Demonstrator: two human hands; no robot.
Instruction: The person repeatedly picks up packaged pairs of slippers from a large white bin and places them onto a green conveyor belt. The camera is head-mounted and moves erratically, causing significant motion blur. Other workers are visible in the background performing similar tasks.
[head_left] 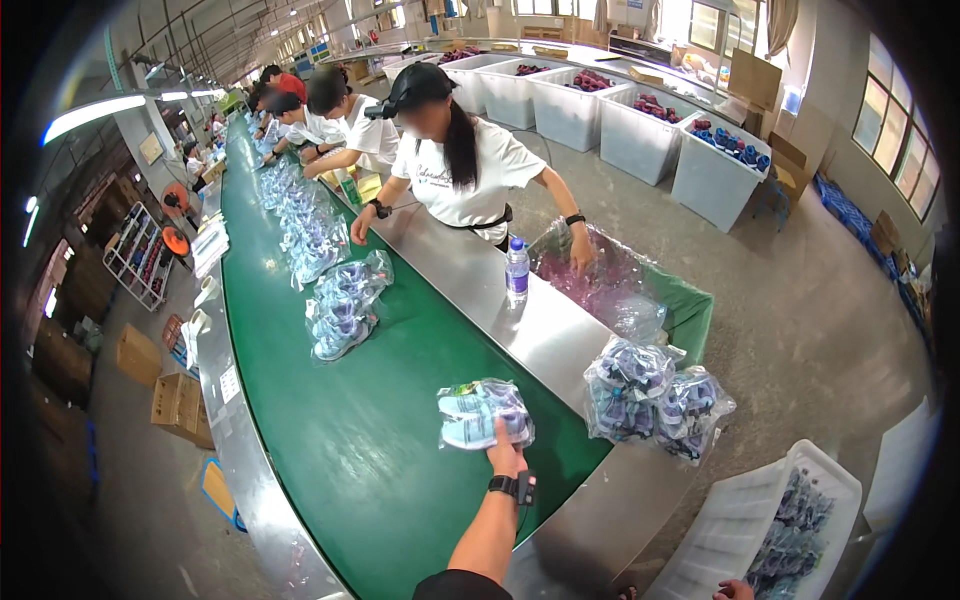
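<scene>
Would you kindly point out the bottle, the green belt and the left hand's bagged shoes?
Bottle (517, 272): head view, on its label.
Green belt (365, 440): head view, on a bare stretch.
Bagged shoes (475, 410): head view, near the middle of the bag.

Off to my right, a tall, dark-framed, many-paned window (889, 108) is set in a pale wall (845, 140), and a long, crumpled blue sheet (850, 222) lies along the wall's foot. Smooth grey floor (800, 275) stretches over to it. Ahead of me, large, translucent white plastic bins (625, 143) stand in a row, with a flat brown cardboard sheet (754, 80) upright behind the nearest. To my left, a long white tube light (92, 113) glows below a ceiling crossed by pipes (200, 45); beneath are round orange fans (175, 241) and brown cardboard boxes (180, 410).
</scene>
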